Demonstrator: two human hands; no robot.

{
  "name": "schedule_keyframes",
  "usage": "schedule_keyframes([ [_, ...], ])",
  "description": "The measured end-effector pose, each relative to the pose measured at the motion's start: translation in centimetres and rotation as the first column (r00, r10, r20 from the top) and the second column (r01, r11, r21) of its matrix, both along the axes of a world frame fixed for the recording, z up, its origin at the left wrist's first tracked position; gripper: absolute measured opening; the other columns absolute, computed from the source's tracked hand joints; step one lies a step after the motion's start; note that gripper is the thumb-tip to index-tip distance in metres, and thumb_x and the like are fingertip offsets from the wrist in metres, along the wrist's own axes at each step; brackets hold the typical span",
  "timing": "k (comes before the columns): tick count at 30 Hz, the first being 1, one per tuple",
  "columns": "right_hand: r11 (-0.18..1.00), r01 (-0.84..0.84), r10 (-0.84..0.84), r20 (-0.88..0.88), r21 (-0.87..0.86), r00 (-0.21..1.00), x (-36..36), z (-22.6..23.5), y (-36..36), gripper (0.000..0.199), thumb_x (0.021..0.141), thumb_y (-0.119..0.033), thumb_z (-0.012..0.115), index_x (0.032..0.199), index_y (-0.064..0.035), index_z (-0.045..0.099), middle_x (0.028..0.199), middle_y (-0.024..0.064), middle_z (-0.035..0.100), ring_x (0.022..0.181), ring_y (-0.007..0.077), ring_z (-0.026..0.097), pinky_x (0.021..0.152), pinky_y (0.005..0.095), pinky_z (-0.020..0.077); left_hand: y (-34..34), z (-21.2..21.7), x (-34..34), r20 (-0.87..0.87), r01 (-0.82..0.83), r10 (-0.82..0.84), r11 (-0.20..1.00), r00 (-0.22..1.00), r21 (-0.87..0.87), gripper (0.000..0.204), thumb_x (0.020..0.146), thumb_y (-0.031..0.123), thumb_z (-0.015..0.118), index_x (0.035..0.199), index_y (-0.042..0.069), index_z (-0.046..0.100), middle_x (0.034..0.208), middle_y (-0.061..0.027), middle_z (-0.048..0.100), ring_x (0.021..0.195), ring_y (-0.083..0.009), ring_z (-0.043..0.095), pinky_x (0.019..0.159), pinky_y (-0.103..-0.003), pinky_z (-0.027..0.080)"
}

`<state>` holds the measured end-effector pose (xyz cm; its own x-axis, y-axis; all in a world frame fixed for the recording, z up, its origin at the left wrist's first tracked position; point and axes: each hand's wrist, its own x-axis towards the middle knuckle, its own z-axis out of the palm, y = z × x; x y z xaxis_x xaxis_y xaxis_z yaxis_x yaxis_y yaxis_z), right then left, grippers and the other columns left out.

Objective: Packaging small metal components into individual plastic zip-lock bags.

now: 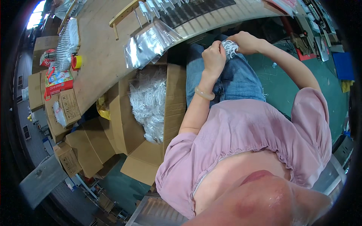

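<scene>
Above my lap, both hands hold a small looped bundle of white cord (230, 48) between them. My left hand (213, 58) is closed, its fingers curled and the thumb pressed at the bundle's left side. Around the right side of the bundle, my right hand (244, 42) is closed too, its fingertips partly hidden. To the left of my legs stands an open cardboard box (175, 90) filled with white cord bundles in clear plastic (149, 101). A stack of clear plastic bags (149, 44) lies at the table edge near my left hand.
The wooden table (98, 45) curves across the front and left. On it are a wooden rack (126, 13) with white pieces hanging, a row of white cords (68, 43), a yellow tape roll (77, 61) and a red carton (59, 82). More cardboard boxes (88, 141) stand at left.
</scene>
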<state>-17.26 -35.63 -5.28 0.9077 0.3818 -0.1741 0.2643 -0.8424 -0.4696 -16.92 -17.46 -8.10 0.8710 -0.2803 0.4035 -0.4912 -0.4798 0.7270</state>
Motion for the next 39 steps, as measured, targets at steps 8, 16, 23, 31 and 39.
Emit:
schedule_keyframes([
  [8,0.992,0.112,-0.092,-0.265,0.058,0.96,0.6,0.7,0.3,0.028,0.076,-0.014,0.058,0.101,-0.0041,0.065,0.08,0.0184,0.067,0.075,0.034,0.065,0.067,0.0421,0.0528,0.4,-0.3,0.0,0.022,0.012,-0.012,1.0,1.0,-0.025,0.009,0.082,0.01,0.061,0.083,0.004,0.067,0.069,-0.0178,0.064,0.062,-0.0327,0.064,0.055,-0.037,0.05],
  [16,0.998,-0.065,0.062,-0.205,-0.006,0.977,-0.6,0.5,1.7,0.03,0.078,-0.02,0.057,0.102,-0.0036,0.065,0.081,0.0213,0.065,0.081,0.039,0.063,0.074,0.0453,0.0507,2.3,-1.5,0.1,-0.175,-0.028,0.013,0.996,0.984,-0.084,0.01,0.083,0.011,0.059,0.085,0.003,0.065,0.072,-0.018,0.064,0.064,-0.034,0.064,0.058,-0.04,0.05],
  [23,0.955,-0.096,0.052,-0.161,-0.28,0.986,-0.6,2.8,3.9,0.022,0.075,-0.016,0.059,0.093,-0.0039,0.065,0.088,0.0174,0.065,0.086,0.0338,0.062,0.076,0.0436,0.0502,2.8,-1.9,-0.3,-0.15,0.095,-0.114,0.987,0.982,-0.13,0.011,0.084,0.012,0.063,0.087,0.003,0.068,0.066,-0.0137,0.064,0.055,-0.0212,0.063,0.054,-0.029,0.048],
  [31,0.721,-0.586,0.672,0.167,-0.369,0.722,1.0,0.6,0.7,0.019,0.07,-0.009,0.062,0.088,-0.0057,0.062,0.092,0.0095,0.056,0.094,0.0257,0.052,0.078,0.0343,0.0474,4.8,-0.3,1.3,0.032,0.37,-0.369,0.927,0.929,-0.067,0.013,0.081,0.015,0.067,0.091,0.007,0.068,0.075,-0.0108,0.066,0.062,-0.0238,0.064,0.057,-0.03,0.05],
  [39,0.88,-0.474,0.438,0.387,-0.002,0.812,0.4,1.8,-0.5,0.01,0.078,-0.004,0.063,0.088,-0.0047,0.063,0.086,0.0095,0.056,0.087,0.0228,0.055,0.072,0.0319,0.0478,9.0,-1.7,2.7,0.2,0.476,-0.51,0.857,0.836,0.198,0.019,0.076,0.011,0.071,0.095,0.01,0.069,0.083,-0.0082,0.069,0.069,-0.0226,0.066,0.061,-0.029,0.052],
])
